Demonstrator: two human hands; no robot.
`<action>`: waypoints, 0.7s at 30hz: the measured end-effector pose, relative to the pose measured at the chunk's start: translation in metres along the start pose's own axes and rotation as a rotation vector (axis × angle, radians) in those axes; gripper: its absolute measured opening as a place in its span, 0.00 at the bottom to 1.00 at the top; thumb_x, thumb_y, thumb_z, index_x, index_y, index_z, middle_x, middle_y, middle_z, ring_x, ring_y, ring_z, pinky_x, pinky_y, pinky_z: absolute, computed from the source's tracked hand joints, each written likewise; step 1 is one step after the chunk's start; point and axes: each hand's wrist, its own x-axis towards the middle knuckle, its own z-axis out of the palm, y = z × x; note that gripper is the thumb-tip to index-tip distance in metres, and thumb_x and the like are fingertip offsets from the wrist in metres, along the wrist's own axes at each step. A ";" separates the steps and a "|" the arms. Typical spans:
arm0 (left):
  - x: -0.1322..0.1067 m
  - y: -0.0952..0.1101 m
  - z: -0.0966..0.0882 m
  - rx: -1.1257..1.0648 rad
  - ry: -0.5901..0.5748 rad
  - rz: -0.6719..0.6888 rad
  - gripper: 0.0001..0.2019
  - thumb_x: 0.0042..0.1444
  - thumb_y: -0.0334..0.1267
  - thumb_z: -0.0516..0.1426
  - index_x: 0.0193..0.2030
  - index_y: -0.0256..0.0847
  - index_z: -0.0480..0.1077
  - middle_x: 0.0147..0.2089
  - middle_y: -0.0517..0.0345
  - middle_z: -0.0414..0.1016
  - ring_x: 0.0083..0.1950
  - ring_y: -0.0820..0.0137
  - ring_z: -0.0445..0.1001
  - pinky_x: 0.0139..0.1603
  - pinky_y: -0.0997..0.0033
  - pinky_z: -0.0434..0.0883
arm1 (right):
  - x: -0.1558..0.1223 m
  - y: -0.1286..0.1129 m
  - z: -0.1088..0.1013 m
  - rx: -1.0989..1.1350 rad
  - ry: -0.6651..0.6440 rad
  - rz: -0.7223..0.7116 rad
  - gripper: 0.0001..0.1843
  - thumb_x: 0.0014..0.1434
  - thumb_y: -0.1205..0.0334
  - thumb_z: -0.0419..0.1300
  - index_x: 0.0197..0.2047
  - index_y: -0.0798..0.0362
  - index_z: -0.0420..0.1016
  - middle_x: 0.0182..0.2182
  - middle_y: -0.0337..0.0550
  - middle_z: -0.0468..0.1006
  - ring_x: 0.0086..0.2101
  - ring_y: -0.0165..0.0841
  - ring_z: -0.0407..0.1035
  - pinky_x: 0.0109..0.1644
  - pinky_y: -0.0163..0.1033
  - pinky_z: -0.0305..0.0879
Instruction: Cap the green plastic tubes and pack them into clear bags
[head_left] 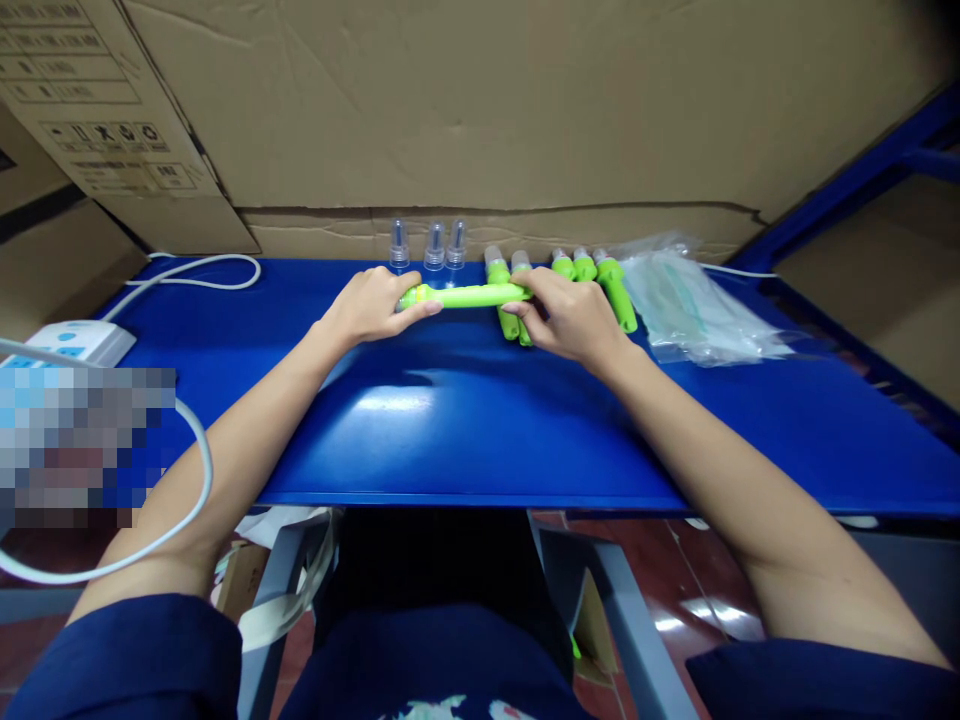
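A lime-green stick-shaped device (pixel 476 296) lies level between my hands, just above the blue table. My left hand (pixel 375 305) is closed around its left end, where a clear tip and a yellowish band show. On the other end, my right hand (pixel 564 312) pinches the device between thumb and fingers. Behind my left hand stand three clear plastic caps (pixel 435 247). Two similar green devices with clear tips (pixel 495 268) lie partly hidden behind the held one and my right hand. Three more green devices (pixel 619 300) lie just beyond that hand, partly covered by it.
To the right, a clear plastic bag (pixel 705 305) lies on the blue table (pixel 465 430). A white power strip (pixel 94 345) sits at the left, with a white cable (pixel 206 470) looping over my left forearm. Cardboard (pixel 487 110) walls off the back.
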 end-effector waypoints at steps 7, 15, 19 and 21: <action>0.000 0.006 -0.004 0.040 -0.028 -0.053 0.34 0.62 0.73 0.57 0.48 0.41 0.80 0.35 0.47 0.82 0.39 0.52 0.80 0.41 0.61 0.67 | 0.001 -0.002 -0.003 -0.074 -0.041 -0.001 0.23 0.76 0.49 0.51 0.60 0.52 0.79 0.51 0.58 0.87 0.44 0.52 0.83 0.41 0.47 0.70; -0.001 0.006 -0.004 0.046 -0.009 -0.050 0.31 0.67 0.68 0.50 0.45 0.43 0.80 0.31 0.48 0.80 0.36 0.54 0.79 0.37 0.61 0.65 | 0.000 -0.005 0.000 -0.076 -0.039 -0.009 0.24 0.77 0.46 0.49 0.58 0.52 0.80 0.45 0.55 0.88 0.43 0.53 0.83 0.43 0.50 0.71; 0.000 0.008 -0.003 0.028 -0.004 -0.048 0.30 0.68 0.66 0.49 0.44 0.43 0.80 0.31 0.47 0.80 0.36 0.53 0.79 0.37 0.60 0.65 | -0.001 -0.003 0.001 -0.086 -0.047 0.021 0.25 0.77 0.44 0.48 0.54 0.50 0.80 0.40 0.53 0.87 0.40 0.52 0.82 0.43 0.51 0.71; 0.000 0.011 -0.003 0.018 0.010 -0.050 0.30 0.69 0.65 0.48 0.45 0.43 0.81 0.31 0.47 0.80 0.37 0.53 0.79 0.37 0.61 0.65 | -0.001 -0.002 0.002 -0.086 -0.035 0.032 0.25 0.77 0.43 0.47 0.53 0.50 0.79 0.37 0.52 0.86 0.38 0.51 0.82 0.43 0.51 0.71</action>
